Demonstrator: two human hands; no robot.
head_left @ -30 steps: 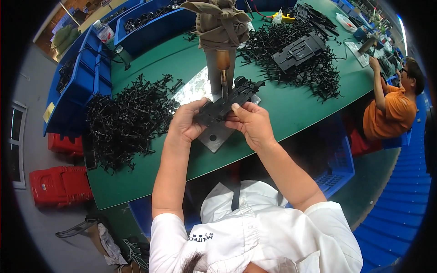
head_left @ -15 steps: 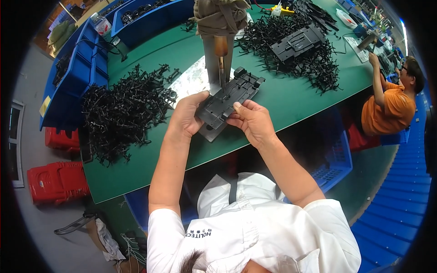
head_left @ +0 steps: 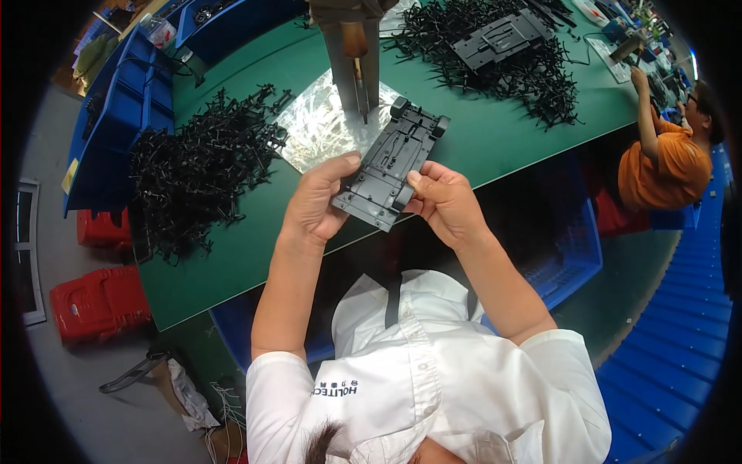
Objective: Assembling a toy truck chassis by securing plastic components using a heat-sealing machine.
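A black plastic toy car chassis is held tilted between my two hands, its ribbed underside facing up and two wheels at its far end. My left hand is closed on the near left edge, thumb on top. On the near right edge, my right hand pinches it between thumb and fingers. Just beyond the chassis stands a machine's thin metal tip, pointing down from a copper-coloured holder in front of a grey post. The tip appears apart from the chassis. Under it lies a shiny silvery sheet.
Tangled black plastic parts form a heap on the left of the green table and another at the far right, with a second chassis on top. Blue bins line the left. A person in orange works at right.
The chassis has come away from under the tip, toward me, and its underside now faces me more. Both hands keep hold of it. The whole view has shifted slightly.
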